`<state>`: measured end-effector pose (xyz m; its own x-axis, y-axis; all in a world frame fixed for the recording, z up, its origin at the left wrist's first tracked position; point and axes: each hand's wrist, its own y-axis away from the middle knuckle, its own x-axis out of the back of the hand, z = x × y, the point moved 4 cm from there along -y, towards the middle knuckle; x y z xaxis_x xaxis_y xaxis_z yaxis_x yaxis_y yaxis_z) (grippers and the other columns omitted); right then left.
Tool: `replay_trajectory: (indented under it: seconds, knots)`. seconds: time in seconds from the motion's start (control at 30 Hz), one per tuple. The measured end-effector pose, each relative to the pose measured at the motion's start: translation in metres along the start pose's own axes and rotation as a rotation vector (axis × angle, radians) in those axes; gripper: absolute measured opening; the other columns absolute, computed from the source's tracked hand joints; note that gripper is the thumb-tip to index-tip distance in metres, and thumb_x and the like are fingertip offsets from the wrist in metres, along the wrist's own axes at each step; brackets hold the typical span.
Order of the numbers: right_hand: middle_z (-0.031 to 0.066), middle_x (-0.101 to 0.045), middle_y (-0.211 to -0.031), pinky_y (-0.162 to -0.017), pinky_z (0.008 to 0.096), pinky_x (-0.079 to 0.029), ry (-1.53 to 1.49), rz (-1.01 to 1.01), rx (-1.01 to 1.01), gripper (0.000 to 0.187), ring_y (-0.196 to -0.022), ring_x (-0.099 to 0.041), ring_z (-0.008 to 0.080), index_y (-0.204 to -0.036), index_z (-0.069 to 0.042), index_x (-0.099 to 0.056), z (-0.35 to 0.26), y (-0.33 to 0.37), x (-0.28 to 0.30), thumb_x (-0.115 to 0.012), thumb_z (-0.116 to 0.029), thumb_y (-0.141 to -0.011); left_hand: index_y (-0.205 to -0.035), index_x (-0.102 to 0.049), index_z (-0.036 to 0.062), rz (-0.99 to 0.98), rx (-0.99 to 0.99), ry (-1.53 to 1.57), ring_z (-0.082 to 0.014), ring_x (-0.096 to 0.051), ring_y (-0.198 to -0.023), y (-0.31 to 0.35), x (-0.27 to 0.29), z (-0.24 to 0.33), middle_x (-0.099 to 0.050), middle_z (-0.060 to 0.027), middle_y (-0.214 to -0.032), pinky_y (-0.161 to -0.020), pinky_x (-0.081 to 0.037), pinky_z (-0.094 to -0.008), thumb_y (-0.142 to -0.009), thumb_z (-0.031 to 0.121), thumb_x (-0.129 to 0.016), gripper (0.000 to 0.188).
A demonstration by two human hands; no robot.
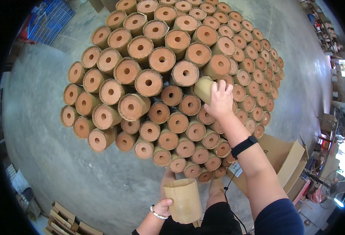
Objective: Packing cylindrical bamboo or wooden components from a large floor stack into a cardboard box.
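In my left hand [163,206], low in front of my body, is a tan paper tube [185,203]. The thumb presses on its side, and its upper rim gapes, though I cannot see what is inside. My right hand [220,100] reaches forward over the stack, its fingers curled over a tan paper-wrapped cylinder [203,88]. That cylinder leans sideways, and its end faces are hidden. Around it stand many paper-wrapped cylinders [149,82] with reddish, clay-like tops, each with a round hole in the middle. Those at the left and back stand higher than the ones nearest me.
A cardboard box [278,156] with raised flaps stands to the right of the stack, beside my right forearm. At the far left lies a blue plastic crate [51,21]. Brown cardboard pieces [68,221] sit at the lower left on the grey concrete floor [35,98]. Cluttered shelving lines the right side.
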<state>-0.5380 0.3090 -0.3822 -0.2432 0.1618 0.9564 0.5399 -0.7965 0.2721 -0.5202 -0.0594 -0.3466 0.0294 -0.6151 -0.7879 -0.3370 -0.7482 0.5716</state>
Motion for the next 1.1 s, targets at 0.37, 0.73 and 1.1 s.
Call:
replay_trajectory:
  seconds: [0.37, 0.73, 1.1]
  knots:
    - [0.0155, -0.052, -0.113, -0.087, 0.0494, -0.039, -0.061, -0.803, -0.466, 0.091, -0.099, -0.054, 0.0276, -0.121, -0.003, -0.033, 0.043, -0.012, -0.014, -0.078, -0.033, -0.048, -0.128, -0.027, 0.0020, -0.047, -0.145, -0.505, -0.0216, -0.040, -0.115, -0.026, -0.074, 0.032, -0.042, -0.0100, -0.123, -0.097, -0.030, -0.0357, -0.055, 0.016, -0.074, 0.088]
    - [0.0173, -0.055, -0.104, -0.085, 0.0328, -0.041, -0.772, -0.216, -0.326, 0.090, -0.097, -0.054, 0.0262, -0.117, 0.000, -0.036, 0.071, 0.036, -0.068, -0.077, -0.037, -0.045, -0.126, -0.030, 0.0018, 0.050, -0.108, -0.733, -0.0196, -0.042, -0.111, -0.059, -0.090, -0.011, -0.044, -0.0085, -0.119, -0.094, -0.034, -0.0353, -0.051, 0.017, -0.077, 0.089]
    - [0.0096, -0.047, -0.117, -0.090, 0.0336, -0.039, -2.451, -0.434, -0.435, 0.081, -0.107, -0.048, 0.0193, -0.124, 0.000, -0.034, 0.118, 0.262, 0.030, -0.071, -0.035, -0.061, -0.127, -0.028, 0.0023, 0.019, -0.088, -0.973, -0.0174, -0.040, -0.112, -0.090, -0.132, -0.073, -0.042, -0.0069, -0.121, -0.094, -0.034, -0.0345, -0.054, 0.009, -0.077, 0.088]
